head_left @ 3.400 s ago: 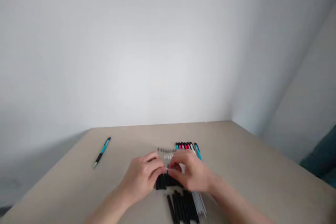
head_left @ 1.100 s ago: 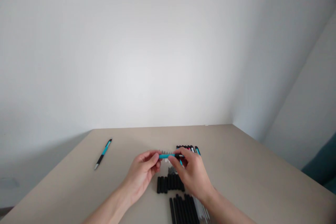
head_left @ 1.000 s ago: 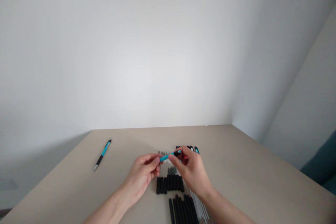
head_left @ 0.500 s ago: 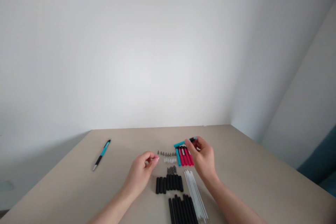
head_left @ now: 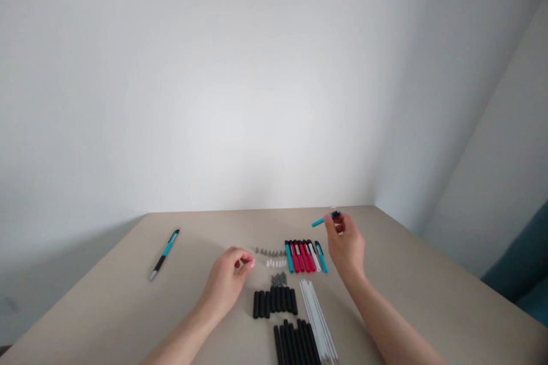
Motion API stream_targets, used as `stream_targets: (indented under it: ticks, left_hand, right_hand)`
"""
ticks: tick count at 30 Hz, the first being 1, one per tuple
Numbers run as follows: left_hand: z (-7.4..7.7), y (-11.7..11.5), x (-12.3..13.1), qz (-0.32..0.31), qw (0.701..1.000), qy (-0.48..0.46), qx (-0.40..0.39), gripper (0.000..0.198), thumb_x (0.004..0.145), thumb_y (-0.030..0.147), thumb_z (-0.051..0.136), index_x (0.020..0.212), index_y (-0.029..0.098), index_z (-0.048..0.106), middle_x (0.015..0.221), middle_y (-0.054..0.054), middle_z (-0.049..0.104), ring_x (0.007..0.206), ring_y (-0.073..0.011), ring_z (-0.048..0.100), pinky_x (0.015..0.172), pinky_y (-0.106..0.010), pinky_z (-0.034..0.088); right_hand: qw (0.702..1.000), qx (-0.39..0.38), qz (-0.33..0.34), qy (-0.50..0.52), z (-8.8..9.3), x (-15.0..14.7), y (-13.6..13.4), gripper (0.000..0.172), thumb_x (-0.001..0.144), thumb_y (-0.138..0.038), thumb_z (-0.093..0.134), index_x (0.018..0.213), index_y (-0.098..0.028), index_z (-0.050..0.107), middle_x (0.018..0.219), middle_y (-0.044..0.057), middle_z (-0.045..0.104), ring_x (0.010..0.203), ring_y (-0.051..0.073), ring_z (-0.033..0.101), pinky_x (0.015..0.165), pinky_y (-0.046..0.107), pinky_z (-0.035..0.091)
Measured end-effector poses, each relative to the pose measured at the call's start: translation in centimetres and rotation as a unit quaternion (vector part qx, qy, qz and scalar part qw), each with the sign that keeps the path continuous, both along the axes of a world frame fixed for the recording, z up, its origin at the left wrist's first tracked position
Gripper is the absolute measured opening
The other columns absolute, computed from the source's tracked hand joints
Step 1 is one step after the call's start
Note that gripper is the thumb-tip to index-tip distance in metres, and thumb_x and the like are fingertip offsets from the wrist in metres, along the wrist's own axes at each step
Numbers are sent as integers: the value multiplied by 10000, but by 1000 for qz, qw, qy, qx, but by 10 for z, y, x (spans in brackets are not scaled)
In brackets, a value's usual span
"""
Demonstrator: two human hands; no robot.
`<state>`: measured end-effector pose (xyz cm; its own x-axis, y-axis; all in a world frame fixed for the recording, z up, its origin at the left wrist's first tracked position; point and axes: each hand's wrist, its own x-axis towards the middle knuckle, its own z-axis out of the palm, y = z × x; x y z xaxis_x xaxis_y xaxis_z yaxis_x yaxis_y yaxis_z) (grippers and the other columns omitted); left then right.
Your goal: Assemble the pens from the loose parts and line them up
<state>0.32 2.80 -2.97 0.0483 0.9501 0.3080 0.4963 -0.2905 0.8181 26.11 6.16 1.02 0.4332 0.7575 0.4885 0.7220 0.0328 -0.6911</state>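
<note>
My right hand (head_left: pixel 347 242) pinches a turquoise pen barrel (head_left: pixel 319 222) with a black clip end, held above the table and tilted, its plain end pointing left. Below and to its left lies a row of upper pen barrels: a turquoise one (head_left: pixel 289 256), several red ones (head_left: pixel 301 256), a white one (head_left: pixel 315 259) and another turquoise one (head_left: pixel 322 258). My left hand (head_left: pixel 229 279) hovers just left of the metal pen tips (head_left: pixel 269 252) and the small white plastic pieces (head_left: pixel 276 264). Its thumb and fingertips are pressed together; whatever may be between them is hidden.
A whole turquoise and black pen (head_left: pixel 165 255) lies at the left. Nearer me are small springs (head_left: pixel 278 279), short black grips (head_left: pixel 280 300), longer black tubes (head_left: pixel 296 342) and white ink refills (head_left: pixel 317 319). A wall (head_left: pixel 257 97) stands behind the table (head_left: pixel 107 308).
My right hand has moved right and slightly up with the turquoise barrel, away from the row. The row's right end now shows. My left hand has barely moved.
</note>
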Motion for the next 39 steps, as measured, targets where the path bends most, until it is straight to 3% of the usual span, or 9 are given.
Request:
stream_targets:
  ticks: [3,6,11,16,19,23,39]
  left_hand:
    - [2,-2,1,-9,1000,20,-15,133,756,270,590,701,194,685,708,-38,668,696,-210,577,678,-290,410]
    - [3,-3,3,-13,999,47,-12,114,744,222,599,688,191,693,708,-44,671,691,-214,585,680,-297,412]
    - [1,-1,4,-22,998,52,8,105,729,182,613,673,201,700,711,-41,668,736,-225,596,707,-307,424]
    - [-2,1,4,3,998,57,-6,110,698,138,617,760,187,693,745,-32,673,745,-203,609,723,-292,443]
    - [3,-1,5,9,994,106,-22,79,702,150,613,662,177,675,711,-26,664,732,-194,605,719,-284,444]
    - [9,-6,5,-44,990,133,2,213,757,175,581,568,186,680,721,-35,670,786,-205,601,759,-308,437]
    - [10,-12,5,-136,979,147,38,286,898,191,461,858,220,742,945,-48,657,928,-216,550,854,-353,431]
  right_hand:
    - [998,-49,1,-50,2,4,2,365,936,-329,309,1073,-127,581,935,131,684,817,223,633,687,275,411]
    - [987,-129,5,-98,1,6,3,325,899,-222,337,1003,-125,629,918,162,692,856,254,649,693,300,416]
    - [957,-253,5,-143,-7,11,5,224,813,-161,469,855,-119,685,831,188,708,806,258,683,662,295,442]
    - [932,-318,11,-174,-11,12,6,254,820,-140,454,921,-87,682,921,219,706,867,278,689,678,310,472]
    - [922,-338,5,-187,-11,12,6,273,826,-132,438,974,-67,658,959,234,695,900,294,684,696,326,482]
    - [915,-350,3,-202,-9,10,4,281,821,-116,431,998,-70,644,996,240,685,922,311,679,696,338,485]
    - [911,-340,32,-231,-9,7,3,290,823,-55,429,958,-73,685,962,226,699,905,281,685,693,300,475]
